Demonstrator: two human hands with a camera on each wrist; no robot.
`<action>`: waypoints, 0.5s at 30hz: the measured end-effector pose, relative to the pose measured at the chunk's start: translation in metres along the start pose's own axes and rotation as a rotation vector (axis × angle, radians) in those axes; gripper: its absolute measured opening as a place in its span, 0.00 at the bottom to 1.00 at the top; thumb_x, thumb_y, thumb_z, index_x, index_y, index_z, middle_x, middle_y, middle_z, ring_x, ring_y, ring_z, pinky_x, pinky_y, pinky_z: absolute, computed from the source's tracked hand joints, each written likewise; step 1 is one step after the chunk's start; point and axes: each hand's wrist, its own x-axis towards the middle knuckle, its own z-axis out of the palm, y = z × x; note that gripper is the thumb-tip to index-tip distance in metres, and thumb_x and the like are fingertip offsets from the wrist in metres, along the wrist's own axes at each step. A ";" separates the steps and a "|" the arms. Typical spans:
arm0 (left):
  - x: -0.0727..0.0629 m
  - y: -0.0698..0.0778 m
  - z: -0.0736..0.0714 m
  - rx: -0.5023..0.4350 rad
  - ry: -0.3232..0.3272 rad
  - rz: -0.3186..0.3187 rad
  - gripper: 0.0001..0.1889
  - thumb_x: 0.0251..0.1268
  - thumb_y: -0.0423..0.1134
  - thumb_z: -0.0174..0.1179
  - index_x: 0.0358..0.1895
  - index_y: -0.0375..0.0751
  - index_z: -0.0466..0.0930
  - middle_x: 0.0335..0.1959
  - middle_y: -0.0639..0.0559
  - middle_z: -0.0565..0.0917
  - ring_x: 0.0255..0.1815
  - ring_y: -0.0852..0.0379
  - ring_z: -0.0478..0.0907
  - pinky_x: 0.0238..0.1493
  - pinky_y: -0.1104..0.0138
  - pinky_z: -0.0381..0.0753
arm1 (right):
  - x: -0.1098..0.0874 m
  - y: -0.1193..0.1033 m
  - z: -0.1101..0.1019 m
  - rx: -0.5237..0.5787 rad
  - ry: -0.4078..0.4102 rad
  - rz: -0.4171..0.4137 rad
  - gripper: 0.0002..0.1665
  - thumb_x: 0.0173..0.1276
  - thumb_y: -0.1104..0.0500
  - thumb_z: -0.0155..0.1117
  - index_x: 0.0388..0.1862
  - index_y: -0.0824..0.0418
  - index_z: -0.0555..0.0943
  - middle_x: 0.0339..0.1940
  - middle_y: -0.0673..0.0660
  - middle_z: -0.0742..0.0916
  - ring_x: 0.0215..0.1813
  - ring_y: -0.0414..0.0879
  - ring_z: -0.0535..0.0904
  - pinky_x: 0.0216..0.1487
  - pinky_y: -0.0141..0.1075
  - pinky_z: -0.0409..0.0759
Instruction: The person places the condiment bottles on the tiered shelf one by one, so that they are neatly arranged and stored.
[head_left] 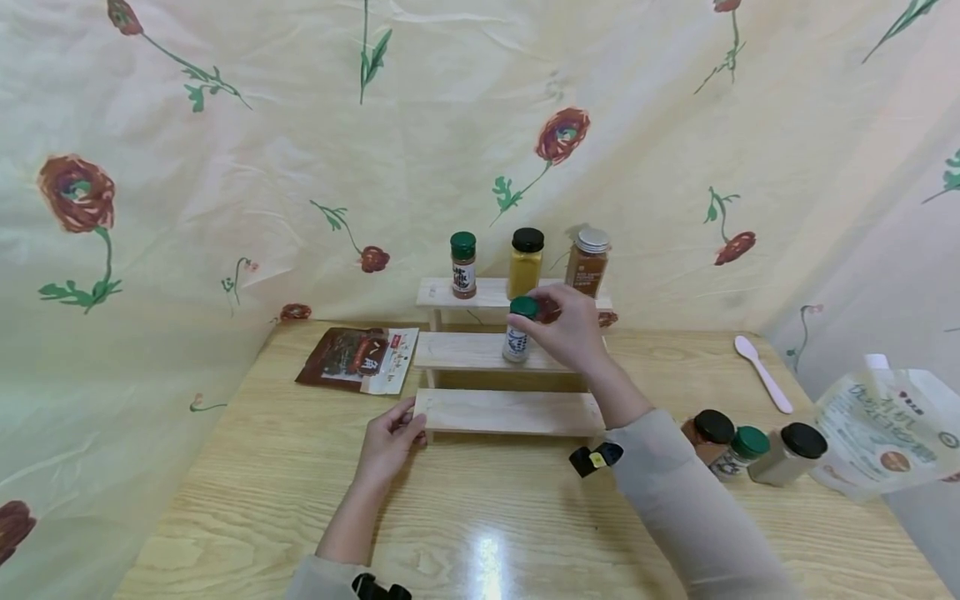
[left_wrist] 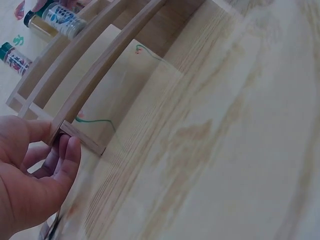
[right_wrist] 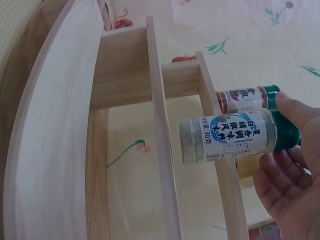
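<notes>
My right hand [head_left: 568,329] pinches the green cap of a small clear spice jar [right_wrist: 227,135] with a white and blue label. In the head view the jar is upright and overlaps the middle step of a three-step wooden rack [head_left: 510,412]. At the rack's lowest step, my left hand [left_wrist: 32,175] grips the left end, with the fingers curled round the corner. Along the top step stand a green-capped jar [head_left: 463,267], a black-capped yellow jar [head_left: 526,260] and a silver-capped brown jar [head_left: 587,265], the last partly behind the right hand.
A brown and white packet [head_left: 360,360] lies left of the rack. To the right are a black-capped jar [head_left: 708,435], a green-capped jar [head_left: 741,452], another black-capped jar [head_left: 789,455], a white spouted pouch [head_left: 888,429] and a pale pink spoon [head_left: 763,373]. Flowered cloth [head_left: 420,150] hangs behind the table.
</notes>
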 end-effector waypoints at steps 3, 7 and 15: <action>0.000 0.000 0.000 0.003 0.006 -0.003 0.25 0.73 0.30 0.61 0.70 0.29 0.71 0.45 0.41 0.75 0.38 0.56 0.83 0.43 0.66 0.89 | 0.004 -0.002 0.007 0.005 0.002 -0.026 0.23 0.60 0.50 0.80 0.46 0.63 0.84 0.39 0.56 0.84 0.38 0.48 0.80 0.38 0.36 0.84; 0.001 -0.001 0.000 0.003 0.014 -0.005 0.24 0.72 0.30 0.61 0.69 0.29 0.72 0.44 0.41 0.76 0.37 0.57 0.83 0.42 0.67 0.89 | 0.008 -0.007 0.016 0.031 -0.003 -0.042 0.23 0.59 0.51 0.80 0.45 0.65 0.85 0.37 0.57 0.84 0.36 0.48 0.79 0.36 0.36 0.83; 0.001 0.000 0.000 -0.009 0.009 -0.014 0.24 0.72 0.28 0.61 0.69 0.28 0.72 0.43 0.43 0.75 0.36 0.58 0.82 0.42 0.67 0.89 | 0.017 -0.018 0.035 0.039 -0.019 0.007 0.25 0.59 0.48 0.81 0.46 0.64 0.85 0.38 0.56 0.84 0.37 0.48 0.80 0.36 0.36 0.83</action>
